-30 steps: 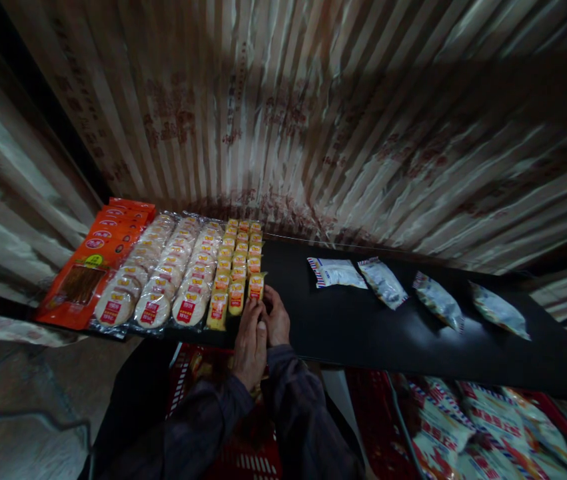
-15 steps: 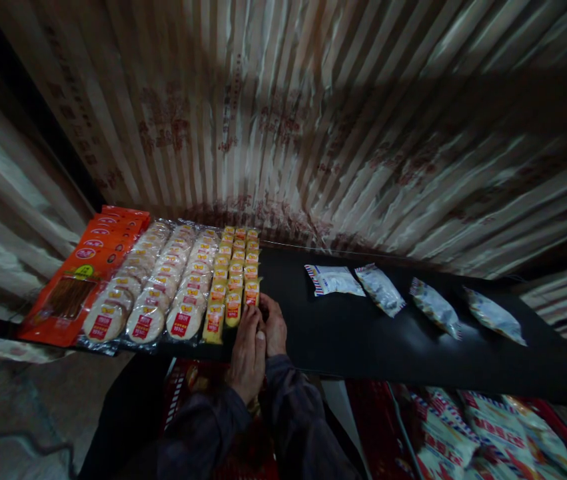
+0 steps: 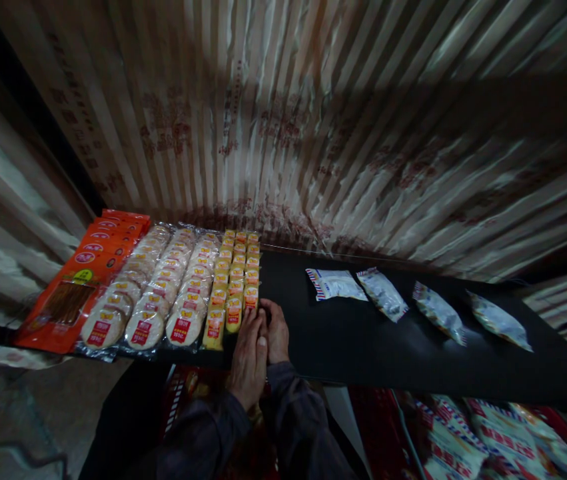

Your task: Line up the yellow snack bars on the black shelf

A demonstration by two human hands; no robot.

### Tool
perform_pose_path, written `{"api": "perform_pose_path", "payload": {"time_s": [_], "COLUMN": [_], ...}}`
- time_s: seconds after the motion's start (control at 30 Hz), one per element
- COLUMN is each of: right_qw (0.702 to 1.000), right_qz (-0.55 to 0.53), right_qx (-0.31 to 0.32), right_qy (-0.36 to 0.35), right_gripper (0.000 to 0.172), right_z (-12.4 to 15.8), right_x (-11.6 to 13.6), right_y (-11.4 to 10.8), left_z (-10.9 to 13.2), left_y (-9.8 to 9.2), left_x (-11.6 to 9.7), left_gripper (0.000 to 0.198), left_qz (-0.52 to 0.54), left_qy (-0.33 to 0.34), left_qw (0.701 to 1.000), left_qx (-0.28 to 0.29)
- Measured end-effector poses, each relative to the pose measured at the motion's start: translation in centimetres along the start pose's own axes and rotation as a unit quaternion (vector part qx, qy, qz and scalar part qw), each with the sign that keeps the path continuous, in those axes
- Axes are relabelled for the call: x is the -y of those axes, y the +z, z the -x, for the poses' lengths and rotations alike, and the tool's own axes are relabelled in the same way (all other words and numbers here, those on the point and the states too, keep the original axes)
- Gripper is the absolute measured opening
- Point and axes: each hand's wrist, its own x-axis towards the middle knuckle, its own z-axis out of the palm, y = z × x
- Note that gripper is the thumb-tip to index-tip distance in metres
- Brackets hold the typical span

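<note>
My left hand (image 3: pixel 248 360) and my right hand (image 3: pixel 277 333) are side by side at the front end of the right-hand row of small yellow wrapped snack packs (image 3: pixel 252 277). The left fingers are pressed together, their tips at the nearest visible pack in that row. My right fingers are curled in beside them. Whatever lies under or between the hands is hidden. Two more rows of yellow packs (image 3: pixel 234 310) lie just left. Beyond them are three overlapping rows of clear-wrapped round rice crackers (image 3: pixel 182 327) with red labels.
Orange snack bags (image 3: pixel 70 303) overlap at the left end of the black shelf (image 3: pixel 343 347). Several white packets (image 3: pixel 336 285) lie spaced out to the right. Below the shelf's front edge, larger white bags (image 3: pixel 456 440) fill a red crate. A pleated curtain (image 3: pixel 283 133) hangs behind.
The view has shifted very slightly, so the shelf sits a little lower. My hands stay in the same place by the yellow packs, with the left fingers drawn slightly straighter.
</note>
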Motion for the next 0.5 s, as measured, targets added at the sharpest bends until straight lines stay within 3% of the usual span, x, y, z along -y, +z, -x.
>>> {"api": "perform_pose_path", "payload": {"time_s": [0.27, 0.5], "right_qw": [0.999, 1.000], "right_qz": [-0.025, -0.016], "right_qx": [0.008, 0.019], "right_qy": [0.021, 0.005], "right_gripper": [0.046, 0.045], "right_z": [-1.4, -1.8], "right_x": [-1.7, -1.6], "right_y": [1.3, 1.3], "left_z": [0.2, 0.3], "left_y": [0.1, 0.5], "left_x": [0.3, 0.7], "left_gripper": [0.049, 0.050], "left_qz": [0.008, 0.028], "left_qy": [-0.009, -0.022], "left_qw": [1.000, 0.999], "left_qx": [-0.013, -0.021]}}
